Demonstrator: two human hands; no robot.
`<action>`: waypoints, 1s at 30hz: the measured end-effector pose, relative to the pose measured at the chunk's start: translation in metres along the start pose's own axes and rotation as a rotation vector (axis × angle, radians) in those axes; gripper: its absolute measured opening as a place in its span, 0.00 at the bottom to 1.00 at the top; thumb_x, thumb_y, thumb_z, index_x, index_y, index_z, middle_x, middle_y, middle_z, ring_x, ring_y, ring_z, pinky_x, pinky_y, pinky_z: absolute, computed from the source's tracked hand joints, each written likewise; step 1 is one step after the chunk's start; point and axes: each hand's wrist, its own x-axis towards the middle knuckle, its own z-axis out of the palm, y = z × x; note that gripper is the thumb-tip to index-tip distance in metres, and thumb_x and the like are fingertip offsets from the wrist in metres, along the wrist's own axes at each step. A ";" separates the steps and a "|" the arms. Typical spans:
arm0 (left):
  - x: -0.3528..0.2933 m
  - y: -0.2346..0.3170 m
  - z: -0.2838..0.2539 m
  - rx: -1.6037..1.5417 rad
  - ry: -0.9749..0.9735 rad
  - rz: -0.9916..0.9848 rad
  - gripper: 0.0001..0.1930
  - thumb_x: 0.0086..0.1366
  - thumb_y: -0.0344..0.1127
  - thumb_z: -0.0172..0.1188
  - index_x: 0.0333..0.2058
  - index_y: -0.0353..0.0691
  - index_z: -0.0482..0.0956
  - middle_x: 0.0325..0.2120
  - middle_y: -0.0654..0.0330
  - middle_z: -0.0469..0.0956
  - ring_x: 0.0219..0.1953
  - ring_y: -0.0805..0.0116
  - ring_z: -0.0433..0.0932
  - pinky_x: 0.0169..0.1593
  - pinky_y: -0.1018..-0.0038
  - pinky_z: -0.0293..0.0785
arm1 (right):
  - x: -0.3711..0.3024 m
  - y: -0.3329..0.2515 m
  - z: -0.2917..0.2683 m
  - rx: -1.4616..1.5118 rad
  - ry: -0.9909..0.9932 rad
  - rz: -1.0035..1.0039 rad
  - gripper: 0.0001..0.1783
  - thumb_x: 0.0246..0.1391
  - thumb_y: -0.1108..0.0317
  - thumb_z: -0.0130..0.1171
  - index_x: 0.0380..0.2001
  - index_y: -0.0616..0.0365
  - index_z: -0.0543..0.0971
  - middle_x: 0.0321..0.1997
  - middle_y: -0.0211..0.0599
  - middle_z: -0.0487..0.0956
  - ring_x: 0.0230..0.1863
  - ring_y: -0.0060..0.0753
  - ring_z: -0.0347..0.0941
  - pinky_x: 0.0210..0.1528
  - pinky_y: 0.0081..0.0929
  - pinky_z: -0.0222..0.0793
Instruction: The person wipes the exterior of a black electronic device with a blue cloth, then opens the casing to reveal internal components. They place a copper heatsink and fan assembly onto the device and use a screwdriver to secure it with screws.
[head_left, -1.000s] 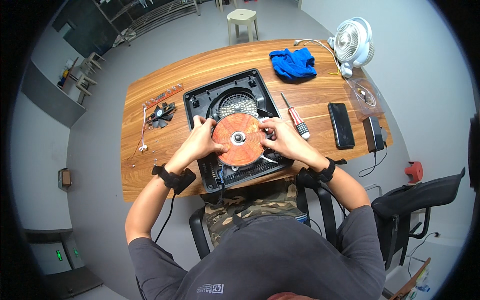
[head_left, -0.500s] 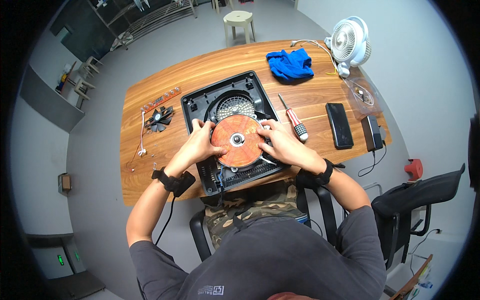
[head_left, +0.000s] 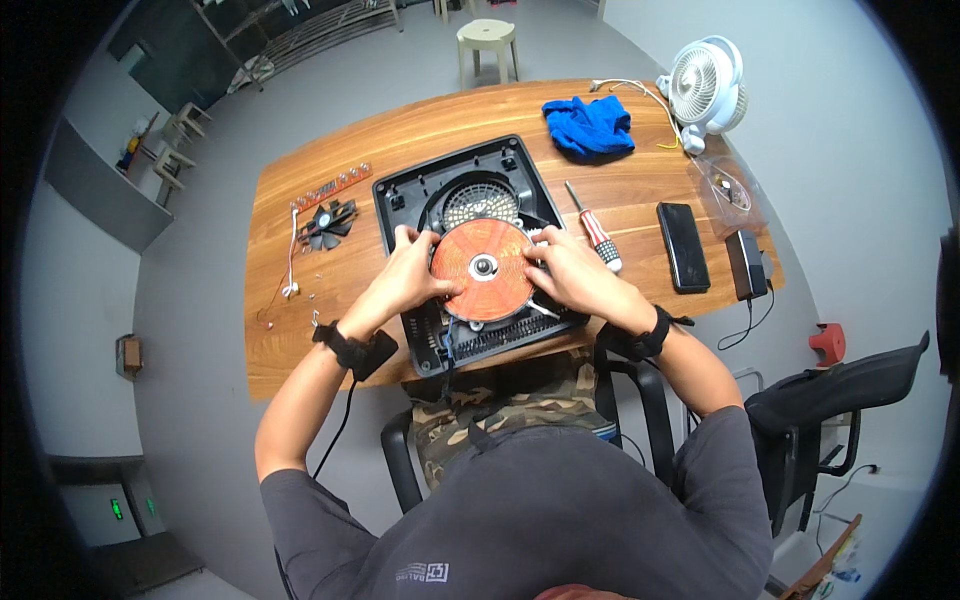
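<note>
A round, copper-coloured induction coil with a small hub in its centre lies in the near half of an open black cooker housing. My left hand grips the coil's left rim, thumb over its face and fingers curled at the edge. On the opposite rim, my right hand holds on with its thumb and fingers. Beyond the coil, the housing's round vent grille shows. Blue wires come out below the coil, and a white lead sticks out by its lower right edge. Whatever sits underneath is hidden.
Left of the housing lie a black fan, an orange circuit strip with wires, and small loose screws. To the right are a screwdriver, a phone and a black adapter. A blue cloth and white fan stand farther back.
The whole view has shifted slightly, so the table appears a little higher and to the right. Both hands keep their hold on the coil, which stays about the same in the housing.
</note>
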 end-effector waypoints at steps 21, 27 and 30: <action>-0.003 -0.006 0.004 -0.044 0.036 -0.012 0.48 0.45 0.49 0.83 0.62 0.33 0.70 0.58 0.41 0.62 0.55 0.45 0.75 0.59 0.61 0.76 | -0.004 0.003 0.002 -0.008 -0.014 0.006 0.21 0.55 0.64 0.68 0.50 0.64 0.81 0.53 0.51 0.77 0.56 0.55 0.74 0.59 0.42 0.70; -0.001 -0.008 0.005 -0.010 0.038 0.007 0.49 0.45 0.50 0.83 0.62 0.33 0.70 0.58 0.41 0.63 0.53 0.46 0.76 0.58 0.60 0.77 | -0.005 0.003 0.000 0.002 -0.003 0.007 0.23 0.54 0.63 0.69 0.51 0.63 0.81 0.54 0.50 0.77 0.57 0.55 0.74 0.59 0.43 0.70; -0.001 -0.005 0.002 -0.024 0.009 -0.005 0.50 0.46 0.51 0.82 0.63 0.32 0.70 0.58 0.41 0.63 0.54 0.45 0.76 0.57 0.60 0.77 | -0.005 0.005 0.000 0.010 -0.009 0.014 0.23 0.55 0.63 0.69 0.52 0.63 0.80 0.54 0.50 0.77 0.57 0.55 0.74 0.59 0.43 0.71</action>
